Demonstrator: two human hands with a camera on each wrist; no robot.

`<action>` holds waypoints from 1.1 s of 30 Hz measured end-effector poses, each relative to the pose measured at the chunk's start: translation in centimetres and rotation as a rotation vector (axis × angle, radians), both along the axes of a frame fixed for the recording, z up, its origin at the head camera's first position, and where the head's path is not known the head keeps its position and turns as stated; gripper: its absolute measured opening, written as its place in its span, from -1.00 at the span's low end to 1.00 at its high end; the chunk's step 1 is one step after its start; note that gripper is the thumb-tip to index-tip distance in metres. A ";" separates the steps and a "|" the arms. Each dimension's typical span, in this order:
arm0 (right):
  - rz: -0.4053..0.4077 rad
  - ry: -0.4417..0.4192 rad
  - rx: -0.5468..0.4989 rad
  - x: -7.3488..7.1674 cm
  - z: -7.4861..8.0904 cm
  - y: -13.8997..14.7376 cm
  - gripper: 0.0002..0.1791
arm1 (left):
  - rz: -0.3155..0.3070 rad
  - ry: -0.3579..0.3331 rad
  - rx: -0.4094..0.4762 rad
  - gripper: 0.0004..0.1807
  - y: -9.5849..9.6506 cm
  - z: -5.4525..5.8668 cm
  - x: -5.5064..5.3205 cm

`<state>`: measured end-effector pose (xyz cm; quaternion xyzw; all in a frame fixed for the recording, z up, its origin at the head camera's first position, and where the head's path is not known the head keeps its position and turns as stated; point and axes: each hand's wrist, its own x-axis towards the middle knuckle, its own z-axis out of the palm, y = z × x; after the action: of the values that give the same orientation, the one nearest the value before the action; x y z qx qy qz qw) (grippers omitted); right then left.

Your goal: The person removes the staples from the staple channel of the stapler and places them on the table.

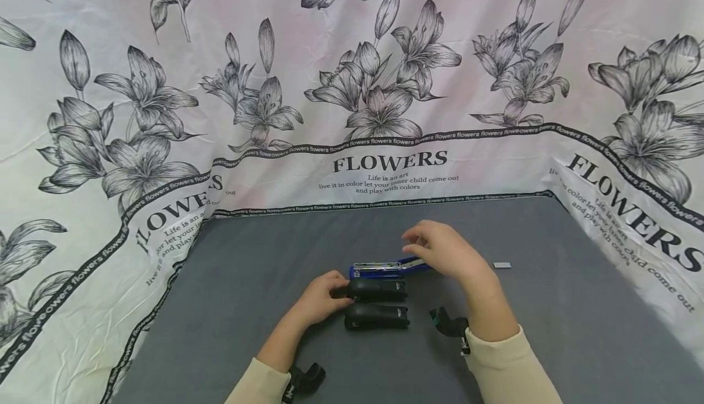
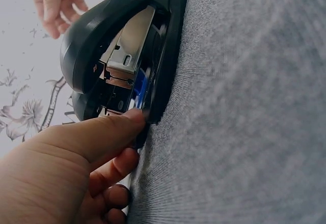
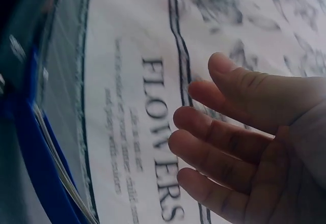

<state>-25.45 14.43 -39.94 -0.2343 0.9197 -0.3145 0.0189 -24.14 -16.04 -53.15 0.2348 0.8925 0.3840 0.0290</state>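
Observation:
Two black staplers lie side by side on the grey cloth, a nearer stapler [image 1: 376,317] and a middle stapler [image 1: 379,290]. Beyond them a blue stapler [image 1: 379,269] is folded open, its metal rail exposed. My left hand [image 1: 323,299] pinches the left end of the middle stapler's base; in the left wrist view the thumb [image 2: 109,132] presses there, and the nearer stapler partly hides the others. My right hand [image 1: 447,250] hovers over the right end of the blue stapler, fingers loosely bent and holding nothing. The right wrist view shows that hand [image 3: 229,142] apart from the blue stapler [image 3: 38,158].
A small silvery strip [image 1: 502,265] lies on the grey cloth [image 1: 264,251] right of my right hand. A flower-printed curtain [image 1: 385,178] closes off the back and both sides. Black wrist mounts [image 1: 452,326] stick out beside both sleeves.

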 end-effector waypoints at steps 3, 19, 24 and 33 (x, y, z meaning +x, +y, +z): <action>0.044 0.012 0.028 0.2 -0.5 -1.7 -0.72 | 0.003 -0.008 0.004 -0.67 0.0 0.0 -0.1; 0.317 0.169 0.234 2.1 -4.5 -9.0 -0.69 | -0.028 -0.006 0.015 -0.74 -0.2 -0.2 -0.1; 0.271 0.168 0.258 2.1 -4.8 -9.9 -0.67 | -0.040 -0.002 0.004 -0.75 -0.2 -0.3 -0.1; 0.283 0.309 0.432 1.8 -5.0 -11.3 -0.67 | -0.025 0.020 -0.017 -0.75 -0.2 -0.3 -0.1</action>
<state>-23.62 3.16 -44.97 -0.3957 0.9155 -0.0664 -0.0284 -24.27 -16.25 -53.47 0.2493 0.8929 0.3739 0.0270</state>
